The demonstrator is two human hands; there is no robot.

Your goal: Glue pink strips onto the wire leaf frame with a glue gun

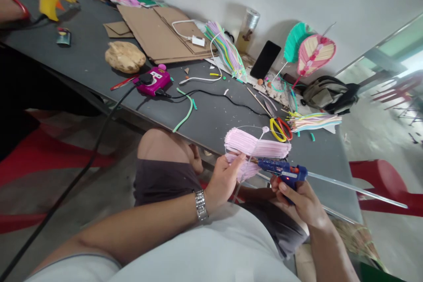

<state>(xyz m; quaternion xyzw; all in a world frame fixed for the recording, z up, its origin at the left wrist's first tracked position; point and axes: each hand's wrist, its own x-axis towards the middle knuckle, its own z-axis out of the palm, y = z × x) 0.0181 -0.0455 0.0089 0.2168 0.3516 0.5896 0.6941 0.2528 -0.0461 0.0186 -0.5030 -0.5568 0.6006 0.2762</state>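
Two raised hands grip: the left hand [224, 180] (silver wristwatch [201, 205] on its wrist) pinches a pink strip frame [256, 147], the right hand [299, 200] clenches a blue glue gun [280, 168].

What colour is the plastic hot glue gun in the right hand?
The glue gun in the right hand is dark blue, best seen in the head view.

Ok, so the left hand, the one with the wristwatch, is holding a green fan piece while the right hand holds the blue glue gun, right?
No, the craft piece in the left hand is pink, not green: pink strips on a thin loop, as the head view shows. The right hand does hold the blue glue gun, and the wristwatch is on the left wrist.
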